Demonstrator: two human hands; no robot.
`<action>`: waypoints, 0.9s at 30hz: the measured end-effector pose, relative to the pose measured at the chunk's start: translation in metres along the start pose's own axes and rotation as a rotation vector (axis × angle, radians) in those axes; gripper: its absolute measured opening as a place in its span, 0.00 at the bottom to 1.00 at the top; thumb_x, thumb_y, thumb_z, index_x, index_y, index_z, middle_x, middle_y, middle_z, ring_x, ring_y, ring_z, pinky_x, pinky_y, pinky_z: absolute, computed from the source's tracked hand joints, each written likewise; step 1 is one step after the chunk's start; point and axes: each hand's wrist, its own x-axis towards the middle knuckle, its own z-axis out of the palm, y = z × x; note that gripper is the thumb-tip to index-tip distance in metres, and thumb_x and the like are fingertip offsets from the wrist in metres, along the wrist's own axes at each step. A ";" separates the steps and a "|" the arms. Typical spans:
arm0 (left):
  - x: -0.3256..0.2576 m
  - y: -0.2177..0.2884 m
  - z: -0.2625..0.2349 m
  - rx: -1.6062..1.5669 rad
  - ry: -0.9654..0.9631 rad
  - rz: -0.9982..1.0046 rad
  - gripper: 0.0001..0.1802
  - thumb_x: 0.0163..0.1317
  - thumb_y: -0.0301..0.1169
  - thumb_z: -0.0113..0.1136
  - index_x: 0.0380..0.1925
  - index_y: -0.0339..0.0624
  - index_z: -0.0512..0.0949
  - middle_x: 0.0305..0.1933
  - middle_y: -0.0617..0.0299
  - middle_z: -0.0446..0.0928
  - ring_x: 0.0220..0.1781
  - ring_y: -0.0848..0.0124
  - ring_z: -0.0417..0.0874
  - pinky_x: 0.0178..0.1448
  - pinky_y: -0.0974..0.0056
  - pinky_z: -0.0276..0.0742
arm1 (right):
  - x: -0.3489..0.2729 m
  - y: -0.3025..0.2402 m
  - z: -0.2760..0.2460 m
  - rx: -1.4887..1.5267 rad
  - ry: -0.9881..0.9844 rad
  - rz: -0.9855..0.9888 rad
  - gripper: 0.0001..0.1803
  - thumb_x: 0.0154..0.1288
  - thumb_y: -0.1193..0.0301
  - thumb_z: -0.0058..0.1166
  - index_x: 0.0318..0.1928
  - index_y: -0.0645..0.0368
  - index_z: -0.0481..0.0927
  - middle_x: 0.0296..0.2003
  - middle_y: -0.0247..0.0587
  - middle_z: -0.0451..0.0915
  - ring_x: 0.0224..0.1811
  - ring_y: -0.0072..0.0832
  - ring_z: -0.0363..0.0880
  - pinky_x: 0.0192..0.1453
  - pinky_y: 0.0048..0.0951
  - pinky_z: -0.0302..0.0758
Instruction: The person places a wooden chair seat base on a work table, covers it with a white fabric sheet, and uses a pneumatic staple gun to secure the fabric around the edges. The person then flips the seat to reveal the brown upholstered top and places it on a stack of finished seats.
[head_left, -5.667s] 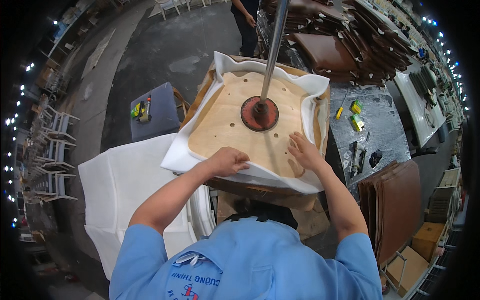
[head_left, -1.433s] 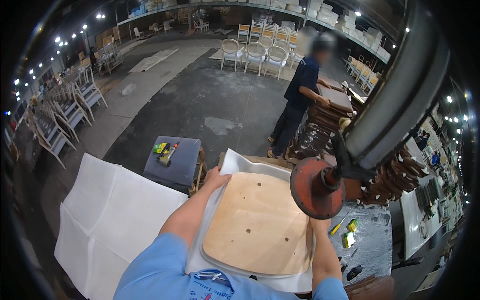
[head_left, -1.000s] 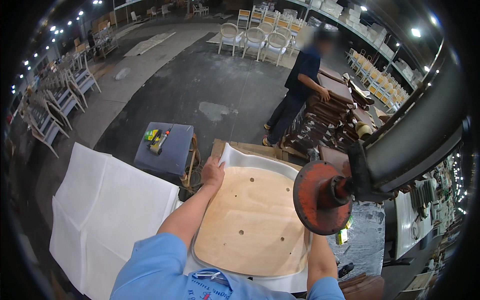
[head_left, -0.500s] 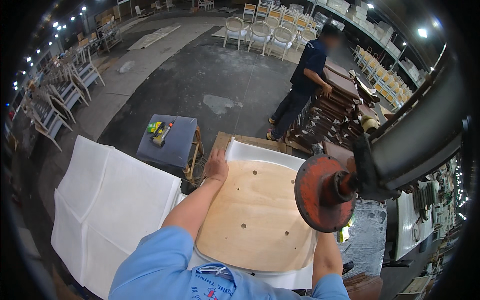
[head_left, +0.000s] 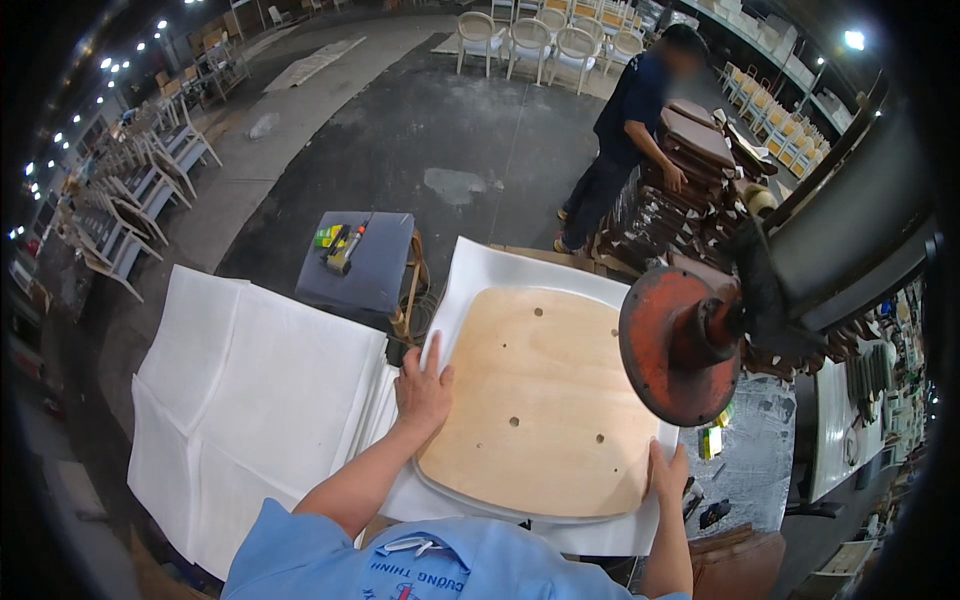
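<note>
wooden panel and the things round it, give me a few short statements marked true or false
1. The wooden panel lies on white padding. True.
2. The panel has no holes. False: several holes show in it.
3. The left hand is at the panel's left side. True.
4. In this view, the red disc covers part of the panel. True.
5. The right hand rests on that disc. False: it is at the panel's right edge.
6. The stool has a bright red seat. False: its seat is blue-grey.
</note>
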 end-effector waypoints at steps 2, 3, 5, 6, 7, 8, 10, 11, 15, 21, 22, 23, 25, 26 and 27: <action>-0.011 0.000 0.004 0.010 -0.009 0.032 0.34 0.85 0.45 0.56 0.88 0.67 0.64 0.82 0.40 0.61 0.73 0.38 0.77 0.75 0.39 0.73 | -0.012 -0.019 0.005 0.000 0.039 0.040 0.36 0.75 0.47 0.69 0.60 0.72 0.79 0.51 0.74 0.87 0.57 0.69 0.87 0.62 0.58 0.81; -0.010 0.002 0.006 0.003 -0.025 0.053 0.32 0.85 0.45 0.55 0.87 0.68 0.67 0.82 0.40 0.61 0.73 0.38 0.77 0.75 0.38 0.74 | -0.017 -0.018 0.008 -0.027 0.088 0.001 0.32 0.79 0.49 0.65 0.59 0.70 0.78 0.51 0.73 0.86 0.58 0.70 0.85 0.61 0.59 0.80; -0.011 0.005 0.010 -0.022 -0.033 0.080 0.30 0.85 0.45 0.55 0.84 0.69 0.71 0.82 0.39 0.61 0.73 0.38 0.78 0.74 0.38 0.75 | -0.015 -0.020 0.015 -0.129 0.153 -0.025 0.29 0.81 0.51 0.63 0.58 0.69 0.77 0.52 0.71 0.86 0.58 0.70 0.84 0.61 0.60 0.79; -0.013 0.005 0.013 -0.036 -0.027 0.088 0.29 0.85 0.45 0.55 0.83 0.69 0.72 0.82 0.39 0.61 0.73 0.38 0.78 0.74 0.38 0.75 | -0.016 -0.019 0.019 -0.177 0.180 -0.033 0.27 0.81 0.53 0.62 0.57 0.69 0.77 0.52 0.70 0.85 0.59 0.70 0.83 0.61 0.61 0.79; -0.016 0.002 0.015 -0.045 -0.019 0.085 0.28 0.85 0.45 0.55 0.82 0.70 0.74 0.82 0.39 0.61 0.73 0.38 0.78 0.73 0.37 0.76 | -0.015 -0.023 0.021 -0.204 0.147 -0.043 0.27 0.82 0.53 0.61 0.57 0.68 0.77 0.53 0.69 0.85 0.59 0.70 0.83 0.61 0.61 0.78; -0.017 -0.001 0.016 -0.035 -0.006 0.088 0.28 0.85 0.44 0.55 0.82 0.69 0.74 0.82 0.39 0.62 0.73 0.38 0.78 0.73 0.37 0.76 | -0.012 -0.029 0.023 -0.231 0.113 -0.053 0.26 0.82 0.53 0.61 0.57 0.68 0.77 0.53 0.68 0.84 0.59 0.70 0.82 0.61 0.61 0.78; -0.014 -0.002 0.016 -0.025 0.023 0.109 0.28 0.85 0.44 0.55 0.82 0.69 0.75 0.82 0.38 0.63 0.74 0.39 0.78 0.73 0.37 0.76 | -0.013 -0.026 0.023 -0.260 0.084 -0.070 0.27 0.82 0.53 0.60 0.57 0.67 0.77 0.53 0.68 0.85 0.59 0.71 0.82 0.62 0.61 0.78; -0.016 -0.002 0.015 -0.033 -0.011 0.083 0.28 0.85 0.44 0.55 0.82 0.68 0.75 0.82 0.38 0.63 0.74 0.39 0.78 0.74 0.38 0.76 | -0.013 -0.024 0.023 -0.263 0.079 -0.080 0.28 0.82 0.52 0.61 0.58 0.68 0.77 0.54 0.69 0.85 0.60 0.71 0.83 0.62 0.61 0.79; -0.008 0.006 0.013 -0.062 -0.064 0.045 0.28 0.84 0.43 0.56 0.82 0.66 0.75 0.81 0.38 0.65 0.73 0.39 0.79 0.74 0.39 0.77 | 0.006 -0.020 0.001 -0.211 -0.058 0.025 0.34 0.79 0.47 0.63 0.63 0.68 0.77 0.55 0.74 0.86 0.61 0.71 0.84 0.64 0.60 0.80; -0.013 0.017 0.019 -0.039 -0.033 0.031 0.27 0.85 0.41 0.55 0.81 0.67 0.75 0.78 0.35 0.67 0.69 0.35 0.81 0.73 0.40 0.80 | 0.021 -0.018 -0.005 -0.096 0.005 0.051 0.38 0.77 0.43 0.65 0.63 0.67 0.77 0.55 0.73 0.87 0.61 0.69 0.86 0.64 0.59 0.81; -0.017 0.013 0.020 -0.018 0.000 0.031 0.27 0.85 0.41 0.55 0.81 0.67 0.75 0.78 0.35 0.67 0.69 0.35 0.81 0.73 0.40 0.80 | 0.015 -0.021 0.002 -0.079 0.018 0.038 0.38 0.76 0.42 0.65 0.63 0.67 0.78 0.55 0.72 0.87 0.61 0.69 0.86 0.64 0.59 0.81; -0.020 0.009 0.021 0.001 0.032 0.032 0.27 0.85 0.41 0.55 0.81 0.67 0.76 0.78 0.35 0.67 0.69 0.34 0.81 0.74 0.40 0.80 | 0.012 -0.024 0.008 -0.064 0.032 0.027 0.38 0.76 0.41 0.65 0.62 0.66 0.78 0.55 0.72 0.87 0.61 0.69 0.85 0.64 0.60 0.81; -0.016 0.002 0.024 0.022 0.085 0.075 0.26 0.85 0.42 0.55 0.80 0.66 0.76 0.78 0.34 0.68 0.69 0.34 0.81 0.74 0.40 0.80 | 0.008 -0.028 0.014 -0.047 0.088 -0.013 0.37 0.76 0.41 0.65 0.60 0.65 0.77 0.54 0.69 0.87 0.60 0.67 0.86 0.63 0.60 0.81; -0.016 0.004 0.028 0.023 0.100 0.102 0.26 0.86 0.42 0.55 0.80 0.66 0.77 0.78 0.34 0.68 0.69 0.33 0.81 0.74 0.40 0.80 | 0.006 -0.022 0.014 -0.054 0.127 -0.031 0.35 0.77 0.43 0.65 0.59 0.65 0.77 0.53 0.67 0.87 0.59 0.66 0.86 0.62 0.60 0.81; -0.015 0.006 0.029 -0.002 0.104 0.115 0.26 0.86 0.43 0.55 0.80 0.64 0.77 0.80 0.35 0.67 0.68 0.33 0.82 0.73 0.39 0.80 | 0.003 -0.018 0.012 -0.052 0.139 -0.041 0.35 0.77 0.43 0.65 0.62 0.64 0.77 0.54 0.68 0.86 0.59 0.66 0.86 0.63 0.60 0.81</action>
